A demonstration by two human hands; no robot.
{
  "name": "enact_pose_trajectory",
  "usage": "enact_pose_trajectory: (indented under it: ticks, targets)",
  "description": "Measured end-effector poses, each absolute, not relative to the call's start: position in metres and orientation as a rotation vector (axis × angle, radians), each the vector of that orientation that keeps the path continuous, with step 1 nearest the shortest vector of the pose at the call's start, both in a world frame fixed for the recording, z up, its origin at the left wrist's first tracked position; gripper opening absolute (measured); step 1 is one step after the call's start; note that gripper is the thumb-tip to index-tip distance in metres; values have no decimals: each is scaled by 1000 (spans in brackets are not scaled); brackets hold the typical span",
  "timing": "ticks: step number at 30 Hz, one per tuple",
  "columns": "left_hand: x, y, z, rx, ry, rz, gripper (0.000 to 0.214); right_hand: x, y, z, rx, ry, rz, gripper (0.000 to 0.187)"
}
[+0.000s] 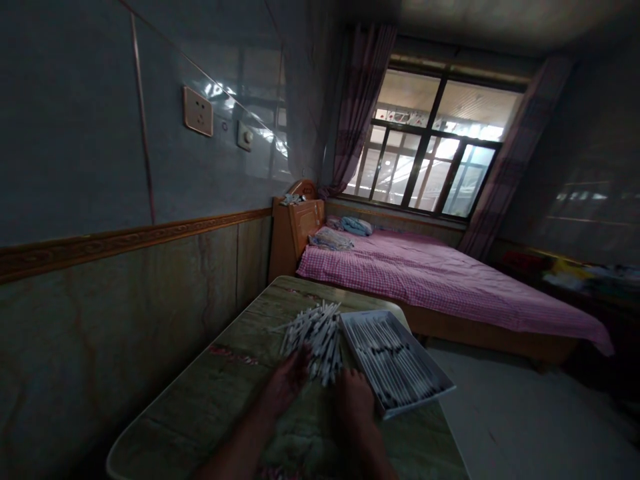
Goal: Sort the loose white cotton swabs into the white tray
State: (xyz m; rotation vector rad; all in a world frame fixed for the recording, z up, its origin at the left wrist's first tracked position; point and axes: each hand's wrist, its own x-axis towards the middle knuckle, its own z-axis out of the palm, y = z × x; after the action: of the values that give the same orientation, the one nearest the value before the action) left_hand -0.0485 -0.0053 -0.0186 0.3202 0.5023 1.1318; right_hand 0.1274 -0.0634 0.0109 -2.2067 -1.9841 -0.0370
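Observation:
A loose pile of thin white sticks with dark parts, like pens (320,333), lies on the marble-patterned table (200,400). My left hand (290,380) is at the near left side of this pile, its fingers dim and smeared by motion. Close to the pile's near right side, my right hand (356,397) has its fingers curled in; whatever they may hold is hidden. Right beside that hand is a shallow white box (420,405), set at an angle, with similar sticks laid side by side in rows.
A tiled wall (210,173) runs along the left of the table. Beyond the table stands a bed (400,270) with a pink checked cover and a wooden headboard (295,230). The box reaches the table's right edge, with pale floor (500,393) below.

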Motion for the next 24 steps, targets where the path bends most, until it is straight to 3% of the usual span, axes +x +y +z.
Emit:
enact_pose_trajectory:
  ticks: [13,24]
  targets:
    - [-40,-8,-18,226,433,1132,15,127,-20,22,-2278,-2215,-21,31]
    - [-36,-7,-18,236,399,1116,12,140,-30,33,-2357,-2084,-76,25]
